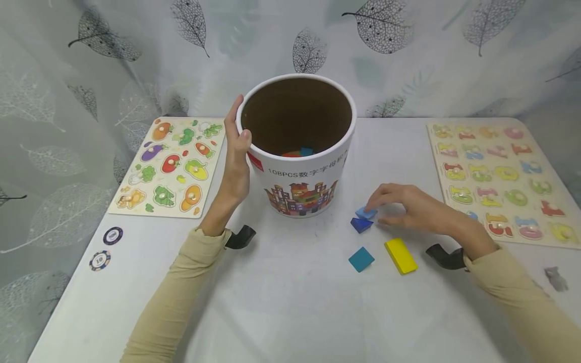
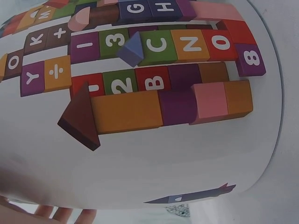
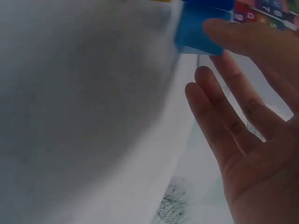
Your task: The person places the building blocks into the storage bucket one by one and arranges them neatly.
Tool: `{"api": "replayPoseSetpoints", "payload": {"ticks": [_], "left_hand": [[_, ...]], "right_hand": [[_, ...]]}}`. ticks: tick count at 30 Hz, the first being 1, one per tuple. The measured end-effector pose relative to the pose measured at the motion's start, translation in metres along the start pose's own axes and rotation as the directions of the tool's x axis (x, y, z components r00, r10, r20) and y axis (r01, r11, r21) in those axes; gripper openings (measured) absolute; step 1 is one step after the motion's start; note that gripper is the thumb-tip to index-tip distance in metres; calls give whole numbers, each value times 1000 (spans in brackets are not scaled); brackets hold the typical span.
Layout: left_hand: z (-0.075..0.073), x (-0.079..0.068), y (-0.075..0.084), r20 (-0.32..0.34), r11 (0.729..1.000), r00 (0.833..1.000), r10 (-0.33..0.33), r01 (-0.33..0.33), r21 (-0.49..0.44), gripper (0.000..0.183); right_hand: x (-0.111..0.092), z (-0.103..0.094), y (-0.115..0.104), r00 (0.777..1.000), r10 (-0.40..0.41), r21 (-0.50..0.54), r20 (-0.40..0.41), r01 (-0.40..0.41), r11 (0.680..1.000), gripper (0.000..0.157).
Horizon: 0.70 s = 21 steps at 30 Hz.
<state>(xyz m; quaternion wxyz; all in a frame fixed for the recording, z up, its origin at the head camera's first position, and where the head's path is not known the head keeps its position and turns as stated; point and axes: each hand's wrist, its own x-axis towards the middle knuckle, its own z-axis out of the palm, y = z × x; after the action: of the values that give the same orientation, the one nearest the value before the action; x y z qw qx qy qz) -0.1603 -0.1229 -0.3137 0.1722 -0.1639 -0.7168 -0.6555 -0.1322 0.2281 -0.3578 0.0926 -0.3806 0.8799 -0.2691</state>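
Observation:
A large white bucket (image 1: 299, 176) stands upright, printed with a block castle, with a few coloured blocks (image 1: 306, 151) visible deep inside. My left hand (image 1: 237, 161) grips its left side near the rim, thumb in front and fingers behind. To the bucket's right, my right hand (image 1: 408, 206) touches a light blue block (image 1: 364, 214) with a fingertip. In the head view its thumb looks apart from the block. A dark blue block (image 1: 361, 225) lies against the light blue one. Nearer me lie a teal block (image 1: 361, 259) and a yellow rectangular block (image 1: 401, 256).
A vegetable puzzle board (image 1: 174, 169) lies at the left, a number puzzle board (image 1: 504, 181) at the right. Two round chips (image 1: 113, 235) lie at the left edge. A small grey figure (image 1: 556, 279) is at the far right. A leaf-patterned curtain (image 1: 272, 30) hangs behind the table.

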Motion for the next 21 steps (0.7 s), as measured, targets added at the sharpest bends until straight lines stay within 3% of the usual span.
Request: {"api": "replayPoseSetpoints", "payload": {"ticks": [5,9,21], "left_hand": [[0,0,-1,-6,1000,1000,-1,1,3,78],[1,0,-1,-5,1000,1000,-3,3,11,80],[1,-1,0,-16,1000,1000,-8,9,17,87]], "right_hand": [[-5,5,1,998,19,-10,54,-19,1000,32],[-12,4,3,998,25,-42,52,-22,999,30],[-29,4,16,993,73,-68,-93,-79,995,32]]}}
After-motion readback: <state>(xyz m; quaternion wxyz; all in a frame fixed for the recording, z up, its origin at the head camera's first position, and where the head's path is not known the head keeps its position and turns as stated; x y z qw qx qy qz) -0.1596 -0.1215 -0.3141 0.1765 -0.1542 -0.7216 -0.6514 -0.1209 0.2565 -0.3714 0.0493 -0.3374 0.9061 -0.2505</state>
